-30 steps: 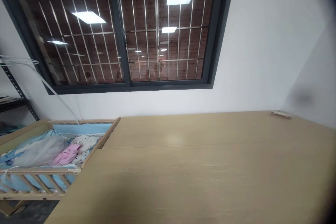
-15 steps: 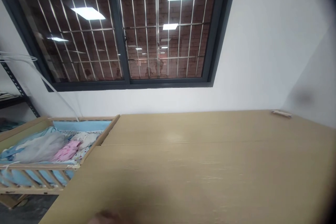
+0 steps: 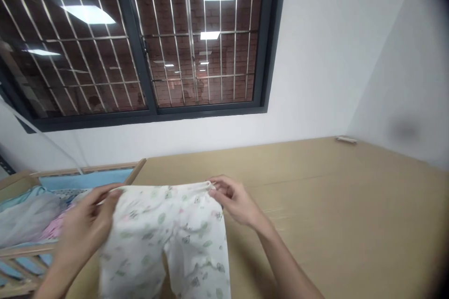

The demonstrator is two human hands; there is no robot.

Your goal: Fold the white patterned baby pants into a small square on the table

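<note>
A small pair of white pants [image 3: 189, 224] with green leaf and grey prints hangs between my hands, its waistband at the top and both legs spread downward. My left hand [image 3: 93, 222] pinches the waistband's left corner between thumb and fingers. At the right corner, my right hand [image 3: 233, 198] grips the waistband the same way. The lower ends of the legs run out of the bottom of the view. Behind and below the pants lies the tan tabletop [image 3: 333, 224].
On the left stands a wooden crib [image 3: 21, 254] with blue lining, holding a pink cloth [image 3: 54, 228] and other fabrics. A small flat pale object [image 3: 346, 139] lies at the table's far right corner. Beyond the table are a white wall [image 3: 308, 65] and a barred window [image 3: 196, 56].
Both hands have come up into view holding the pants by the waistband; before, only a blurred bit of a hand showed at the bottom edge. The view has turned slightly right.
</note>
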